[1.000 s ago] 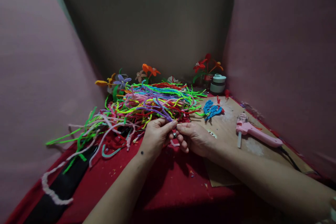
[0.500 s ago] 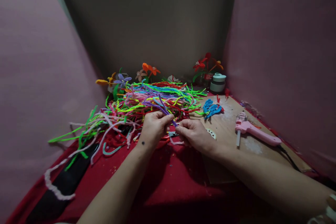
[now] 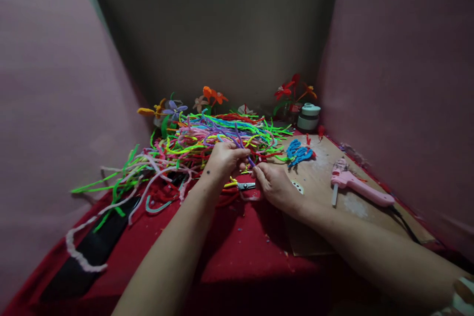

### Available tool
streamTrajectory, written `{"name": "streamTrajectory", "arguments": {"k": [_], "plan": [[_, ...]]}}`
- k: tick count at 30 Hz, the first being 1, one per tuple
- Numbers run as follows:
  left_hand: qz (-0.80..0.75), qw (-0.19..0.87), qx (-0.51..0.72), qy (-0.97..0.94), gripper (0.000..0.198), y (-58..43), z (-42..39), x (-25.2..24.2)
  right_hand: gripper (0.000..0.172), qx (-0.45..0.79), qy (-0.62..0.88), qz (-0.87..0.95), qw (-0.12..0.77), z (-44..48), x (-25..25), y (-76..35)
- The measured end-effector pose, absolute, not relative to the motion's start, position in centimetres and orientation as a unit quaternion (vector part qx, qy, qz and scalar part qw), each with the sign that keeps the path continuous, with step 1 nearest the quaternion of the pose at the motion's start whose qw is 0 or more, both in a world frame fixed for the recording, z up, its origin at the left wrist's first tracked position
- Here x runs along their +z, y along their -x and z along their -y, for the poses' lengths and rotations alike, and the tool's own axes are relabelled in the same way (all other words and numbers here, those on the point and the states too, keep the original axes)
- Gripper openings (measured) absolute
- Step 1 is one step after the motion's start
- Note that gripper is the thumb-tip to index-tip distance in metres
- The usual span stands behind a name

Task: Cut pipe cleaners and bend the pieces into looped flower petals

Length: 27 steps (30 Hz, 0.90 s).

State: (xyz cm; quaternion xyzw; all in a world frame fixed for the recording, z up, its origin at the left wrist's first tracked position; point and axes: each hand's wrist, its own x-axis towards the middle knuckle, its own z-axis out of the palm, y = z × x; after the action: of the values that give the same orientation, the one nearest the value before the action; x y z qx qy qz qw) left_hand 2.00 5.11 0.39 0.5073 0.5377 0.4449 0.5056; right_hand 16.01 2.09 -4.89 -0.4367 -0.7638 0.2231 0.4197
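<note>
Both hands pinch a purple pipe cleaner (image 3: 251,162) in front of a heap of many-coloured pipe cleaners (image 3: 222,133). My left hand (image 3: 225,159) is closed around it, and its free ends stick up past the fingers toward the heap. Lower and to the right, my right hand (image 3: 274,183) grips the other end between thumb and fingers. A pair of pliers or scissors (image 3: 246,186) with metal jaws lies on the red cloth just under the hands. The fingers partly hide how the purple strands are joined.
A pink glue gun (image 3: 363,187) and a blue pipe-cleaner piece (image 3: 298,154) lie on a wooden board (image 3: 318,227) at right. Pipe-cleaner flowers (image 3: 213,95) and a lidded jar (image 3: 308,116) stand behind. A black strip (image 3: 89,256) lies left on the red cloth (image 3: 237,266).
Both hands have moved slightly right and up, still holding the purple pipe cleaner. More of the metal-jawed tool shows beneath them. The view has shifted a little.
</note>
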Motion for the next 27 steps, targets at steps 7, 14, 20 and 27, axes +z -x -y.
{"name": "streamTrajectory", "arguments": {"k": [7, 14, 20, 27], "plan": [[-0.517, 0.481, 0.481, -0.519, 0.024, -2.7, -5.7, 0.5, 0.029, 0.417, 0.414, 0.667, 0.458, -2.9, -5.1, -15.8], [-0.455, 0.554, 0.450, -0.533, 0.022, -1.4, -5.8, -0.1, 0.026, 0.758, 0.246, 0.440, 0.414, -3.5, -5.0, -16.1], [-0.442, 0.591, 0.427, -0.522, 0.028, -0.7, -5.2, -1.6, 0.010, 0.843, 0.205, 0.327, 0.374, -3.4, -6.4, -15.8], [-0.456, 0.569, 0.448, -0.517, 0.026, 0.1, -4.2, -2.1, 0.017, 0.846, 0.223, 0.322, 0.363, -2.8, -6.6, -15.1]]}}
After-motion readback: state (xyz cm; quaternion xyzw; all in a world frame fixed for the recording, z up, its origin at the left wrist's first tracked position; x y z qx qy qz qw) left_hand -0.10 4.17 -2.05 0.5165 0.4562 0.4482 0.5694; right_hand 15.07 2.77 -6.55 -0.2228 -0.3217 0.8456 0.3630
